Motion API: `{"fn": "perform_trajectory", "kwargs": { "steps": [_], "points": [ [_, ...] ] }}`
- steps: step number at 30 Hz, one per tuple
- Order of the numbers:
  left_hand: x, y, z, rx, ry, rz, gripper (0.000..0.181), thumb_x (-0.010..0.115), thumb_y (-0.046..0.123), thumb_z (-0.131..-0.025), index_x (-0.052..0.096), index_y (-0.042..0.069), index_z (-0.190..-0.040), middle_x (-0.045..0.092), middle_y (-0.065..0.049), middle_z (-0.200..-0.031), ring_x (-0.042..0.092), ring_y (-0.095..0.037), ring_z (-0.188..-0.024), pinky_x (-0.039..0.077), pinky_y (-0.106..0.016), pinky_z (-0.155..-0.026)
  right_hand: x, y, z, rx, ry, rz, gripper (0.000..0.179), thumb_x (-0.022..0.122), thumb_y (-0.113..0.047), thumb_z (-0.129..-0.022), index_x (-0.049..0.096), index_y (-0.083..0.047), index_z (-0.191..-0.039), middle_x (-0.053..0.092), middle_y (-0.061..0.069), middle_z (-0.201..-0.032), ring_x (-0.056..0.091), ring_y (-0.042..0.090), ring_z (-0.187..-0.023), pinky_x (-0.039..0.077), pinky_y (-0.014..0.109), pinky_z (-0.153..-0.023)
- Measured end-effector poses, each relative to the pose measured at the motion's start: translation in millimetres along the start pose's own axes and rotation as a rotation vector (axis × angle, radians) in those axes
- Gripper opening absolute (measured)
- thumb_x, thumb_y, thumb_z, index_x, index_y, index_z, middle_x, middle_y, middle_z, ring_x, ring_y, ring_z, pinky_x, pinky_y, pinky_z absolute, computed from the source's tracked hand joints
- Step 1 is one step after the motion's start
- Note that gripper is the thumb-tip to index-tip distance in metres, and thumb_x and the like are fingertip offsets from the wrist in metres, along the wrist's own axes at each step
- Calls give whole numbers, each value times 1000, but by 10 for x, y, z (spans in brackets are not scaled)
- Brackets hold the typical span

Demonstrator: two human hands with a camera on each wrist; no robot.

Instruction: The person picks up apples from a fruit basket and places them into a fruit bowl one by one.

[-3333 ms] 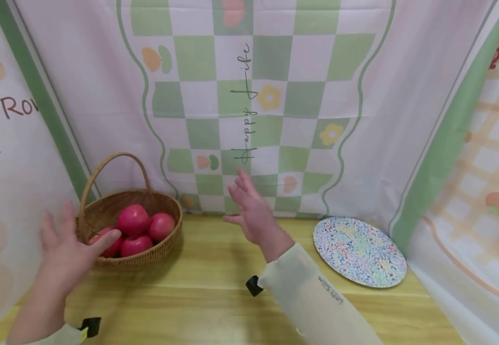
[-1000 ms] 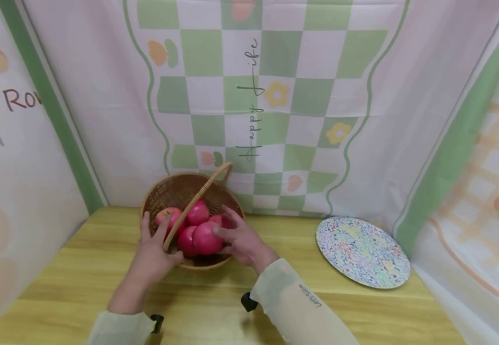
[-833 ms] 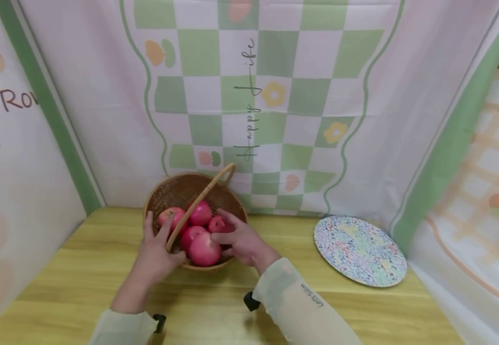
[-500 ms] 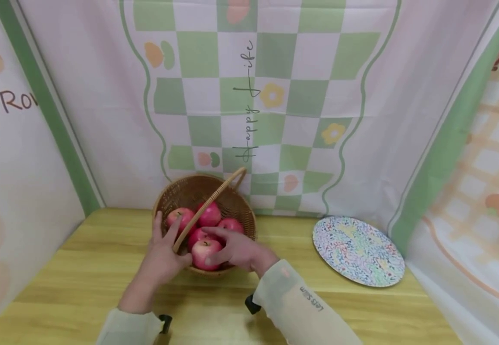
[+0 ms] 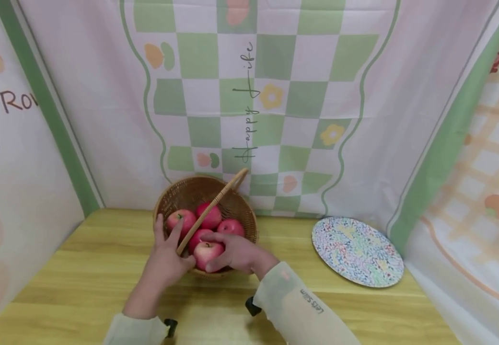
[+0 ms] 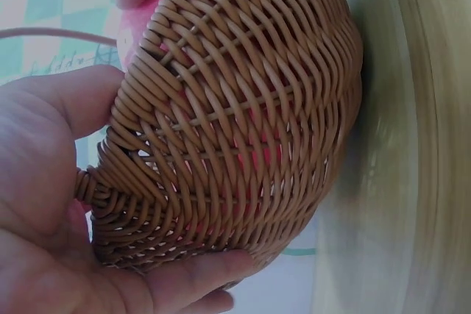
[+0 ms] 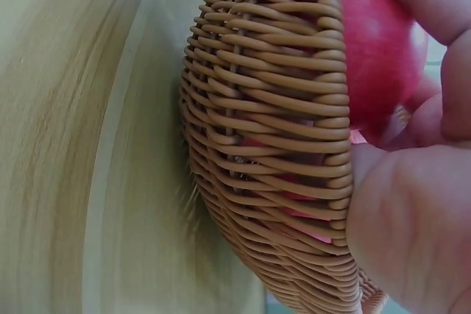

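On the head view, I see the right hand [image 5: 238, 251] pinching the front apple [image 5: 206, 254] inside the basket [image 5: 189, 189], by its near side; four more apples [image 5: 211, 219] sit behind it. The left hand [image 5: 163, 261] holds the basket beside the foot of its handle [image 5: 221, 195].

Left wrist: the thumb [image 6: 96, 97] meets the edge, fingers [image 6: 199, 277] the outer weave; I judge it light, slightly springy.

Right wrist: the apple bulges past the edge, smooth; I'd expect firm but slippery, best held round its widest part.
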State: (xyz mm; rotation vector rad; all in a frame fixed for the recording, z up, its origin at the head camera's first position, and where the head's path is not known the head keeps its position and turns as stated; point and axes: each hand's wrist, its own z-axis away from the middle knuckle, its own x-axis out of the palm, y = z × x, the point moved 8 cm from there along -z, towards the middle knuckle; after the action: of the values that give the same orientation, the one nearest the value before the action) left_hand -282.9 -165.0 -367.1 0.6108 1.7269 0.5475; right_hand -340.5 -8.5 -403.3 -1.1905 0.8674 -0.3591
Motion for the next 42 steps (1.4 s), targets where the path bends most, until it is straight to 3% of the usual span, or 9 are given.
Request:
{"fn": "perform_trajectory", "kwargs": {
  "steps": [5,12,22,27,33,36,42],
  "points": [
    [12,8,12,-8,6,5,95,77,13,-78,26,8,-158,-15,-20,-161,56,-47,-106,49,-53,-84,-30,3,6,-8,23,-7,73,87,-15,-77,57,-25,-143,56,-5,-133,53,19,-113,48,33,-90],
    [36,-7,35,-27,22,29,92,76,10,-77,30,7,-157,-12,-18,-162,58,-42,-100,51,-46,-77,-26,89,10,45,18,-249,65,83,-6,-79,60,-22,-138,54,6,-130,59,28,-106,56,42,-77],
    [105,64,143,-36,64,52,91,78,11,-75,33,5,-154,-7,-20,-162,58,-45,-105,52,-48,-79,-77,99,148,61,-12,-261,66,82,-7,-79,58,-22,-139,52,8,-132,58,30,-107,56,43,-78],
    [152,116,182,-14,38,54,93,81,12,-74,35,6,-154,-4,-19,-161,60,-41,-98,52,-45,-75,-81,128,266,77,-23,-309,67,80,-2,-80,56,-19,-141,50,10,-134,59,31,-106,56,44,-78],
    [235,88,163,-47,-25,97,92,84,19,-78,34,11,-155,-1,-15,-161,61,-32,-89,50,-38,-67,-132,152,323,30,34,-442,71,75,7,-81,49,-8,-145,45,18,-136,62,36,-103,56,52,-76],
    [241,75,152,-66,-51,116,94,85,22,-80,32,12,-157,-3,-15,-161,61,-30,-89,50,-37,-69,-165,130,336,3,66,-495,73,73,10,-81,45,-5,-147,42,20,-139,59,38,-107,55,56,-76],
    [230,53,149,-90,-59,134,93,83,21,-82,30,13,-158,-3,-16,-160,58,-38,-107,51,-47,-81,-231,71,336,-43,112,-549,75,74,10,-82,42,-6,-148,43,20,-139,57,39,-112,54,56,-78]
  ]
}}
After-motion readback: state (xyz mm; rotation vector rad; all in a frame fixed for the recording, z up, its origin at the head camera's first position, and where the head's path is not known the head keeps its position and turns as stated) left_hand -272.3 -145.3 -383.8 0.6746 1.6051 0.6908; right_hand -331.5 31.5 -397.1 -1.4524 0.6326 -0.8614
